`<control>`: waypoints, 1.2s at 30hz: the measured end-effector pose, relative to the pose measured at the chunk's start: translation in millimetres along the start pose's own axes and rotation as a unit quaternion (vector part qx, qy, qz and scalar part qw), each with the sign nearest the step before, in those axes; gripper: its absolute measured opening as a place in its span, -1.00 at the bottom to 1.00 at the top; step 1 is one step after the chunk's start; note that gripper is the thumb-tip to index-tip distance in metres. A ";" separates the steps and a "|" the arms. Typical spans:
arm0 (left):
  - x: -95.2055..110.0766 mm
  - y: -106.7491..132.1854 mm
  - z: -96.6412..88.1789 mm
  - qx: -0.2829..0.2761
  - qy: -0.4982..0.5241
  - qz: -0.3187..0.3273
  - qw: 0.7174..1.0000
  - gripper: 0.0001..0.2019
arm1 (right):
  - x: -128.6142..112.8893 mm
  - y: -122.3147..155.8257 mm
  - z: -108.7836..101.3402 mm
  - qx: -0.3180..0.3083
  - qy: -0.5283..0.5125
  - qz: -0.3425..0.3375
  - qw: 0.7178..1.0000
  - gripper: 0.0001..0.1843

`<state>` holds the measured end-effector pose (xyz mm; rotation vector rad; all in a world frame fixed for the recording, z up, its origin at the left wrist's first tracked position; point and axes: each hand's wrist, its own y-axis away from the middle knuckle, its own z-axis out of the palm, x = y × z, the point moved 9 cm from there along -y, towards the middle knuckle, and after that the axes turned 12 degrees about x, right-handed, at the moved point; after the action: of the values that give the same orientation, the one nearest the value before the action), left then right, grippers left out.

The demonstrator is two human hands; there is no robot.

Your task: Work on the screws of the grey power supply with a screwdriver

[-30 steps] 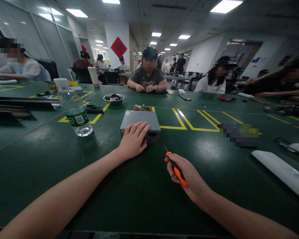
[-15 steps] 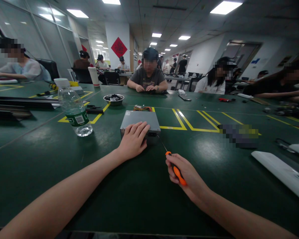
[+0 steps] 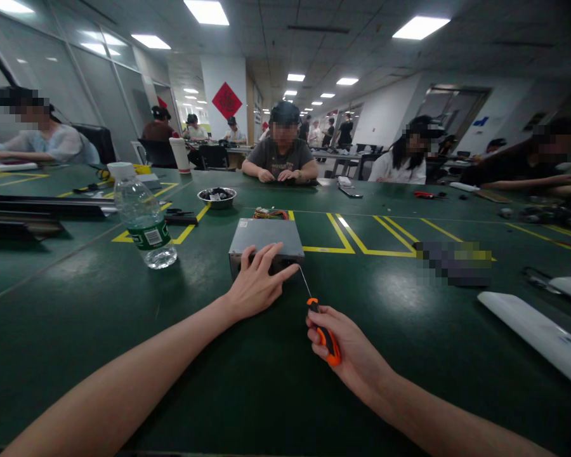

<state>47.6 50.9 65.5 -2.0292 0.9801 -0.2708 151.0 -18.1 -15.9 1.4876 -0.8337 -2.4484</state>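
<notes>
A grey metal computer power supply (image 3: 266, 235) lies on the green table, its bundle of coloured wires (image 3: 271, 214) at the far side. My left hand (image 3: 259, 282) rests against its near face and top edge with the fingers spread. The index finger stretches right, to the box's near right corner. In my right hand (image 3: 345, 343) is a screwdriver with an orange and black handle (image 3: 327, 343), fingers wrapped round it. Its thin shaft points up and left, the tip at that same corner beside my left index finger. Whether the tip sits in a screw is too small to tell.
A water bottle (image 3: 145, 219) stands left of the box. Behind it are a metal bowl (image 3: 217, 204) of small dark parts and a white cup (image 3: 179, 155). To the right lies a long white casing (image 3: 533, 336). A person (image 3: 282, 152) sits across the table.
My left hand has spread its fingers and stretched the index finger right toward the screwdriver tip. My right hand and the screwdriver have shifted slightly left, the shaft now steeper.
</notes>
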 end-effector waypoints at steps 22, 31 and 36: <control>41.5 -7.3 4.1 0.034 0.043 0.131 0.990 -0.75 | -26.1 3.6 -2.7 -0.009 0.231 -0.149 0.962 -0.67; 32.6 -7.5 1.5 0.073 0.076 0.077 0.991 -0.71 | -55.4 134.4 29.8 -0.161 0.372 -0.833 0.375 -0.64; 28.9 -6.5 -1.2 0.076 0.092 0.054 0.991 -0.71 | -36.3 127.9 45.2 -0.192 0.453 -0.825 0.277 -0.71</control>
<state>69.8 31.4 66.7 -1.8296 1.1434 -0.4666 111.2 -92.8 96.2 3.2342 2.3515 -0.5340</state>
